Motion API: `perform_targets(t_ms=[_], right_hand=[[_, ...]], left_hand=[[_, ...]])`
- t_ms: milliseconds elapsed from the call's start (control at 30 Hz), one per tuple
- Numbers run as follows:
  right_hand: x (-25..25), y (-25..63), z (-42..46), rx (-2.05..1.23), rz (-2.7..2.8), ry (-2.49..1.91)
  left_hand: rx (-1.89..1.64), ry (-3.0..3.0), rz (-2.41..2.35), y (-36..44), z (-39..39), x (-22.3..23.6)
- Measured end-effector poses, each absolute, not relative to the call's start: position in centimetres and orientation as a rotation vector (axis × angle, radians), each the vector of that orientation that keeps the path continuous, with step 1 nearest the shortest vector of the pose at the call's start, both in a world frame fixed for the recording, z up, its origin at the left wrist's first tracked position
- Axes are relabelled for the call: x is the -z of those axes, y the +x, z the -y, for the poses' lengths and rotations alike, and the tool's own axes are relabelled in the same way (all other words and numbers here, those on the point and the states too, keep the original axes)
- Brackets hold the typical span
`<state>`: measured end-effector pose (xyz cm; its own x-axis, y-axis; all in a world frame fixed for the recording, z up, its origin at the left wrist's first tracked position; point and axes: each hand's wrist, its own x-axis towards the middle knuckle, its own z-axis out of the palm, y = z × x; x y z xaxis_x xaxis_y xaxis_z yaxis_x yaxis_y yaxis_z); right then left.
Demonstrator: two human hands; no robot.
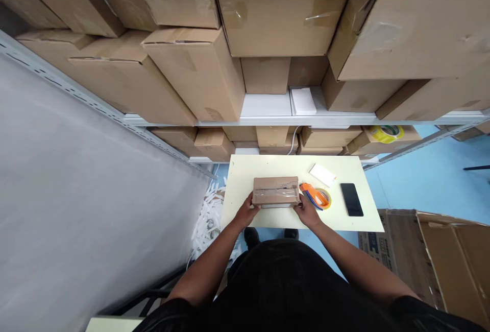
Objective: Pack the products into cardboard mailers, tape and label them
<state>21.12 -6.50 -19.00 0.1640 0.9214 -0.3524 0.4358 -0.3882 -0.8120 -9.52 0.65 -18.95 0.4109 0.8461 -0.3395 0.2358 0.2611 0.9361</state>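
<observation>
A small brown cardboard box [275, 190] sits on the pale table [239, 212], with clear tape along its top seam. My left hand [245, 212] grips its left end and my right hand [307, 211] its right end, fingers closed against the sides. Just beyond my right hand lies an orange tape dispenser [312, 194] with a yellow roll and a blue part. A small white box [322, 174] lies behind the dispenser. Farther right is a black phone [351, 199], lying flat.
Shelves [264, 106] packed with cardboard boxes [195, 71] rise behind the table. A yellow tape roll [386, 133] rests on a lower box at right. White paper scraps [210, 219] cover the floor at left. An opened carton [406, 255] stands at lower right, a grey wall [84, 184] at left.
</observation>
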Motion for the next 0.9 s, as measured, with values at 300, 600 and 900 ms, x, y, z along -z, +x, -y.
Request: perform_targets(t_ms=[300, 600, 900], right_hand=[[18.9, 20.7, 7.7, -1.239, 1.218, -1.949], [18.0, 20.5, 7.5, -1.163, 1.256, -1.956], [17.7, 20.7, 6.1, -0.993, 1.352, -1.971]], left_hand=[[-0.498, 1.231, -1.111, -10.3, 0.1, 19.7], [-0.468, 1.362, -1.161, -10.5, -0.6, 18.6], [-0.409, 1.356, -1.316, -9.9, -2.1, 17.4]])
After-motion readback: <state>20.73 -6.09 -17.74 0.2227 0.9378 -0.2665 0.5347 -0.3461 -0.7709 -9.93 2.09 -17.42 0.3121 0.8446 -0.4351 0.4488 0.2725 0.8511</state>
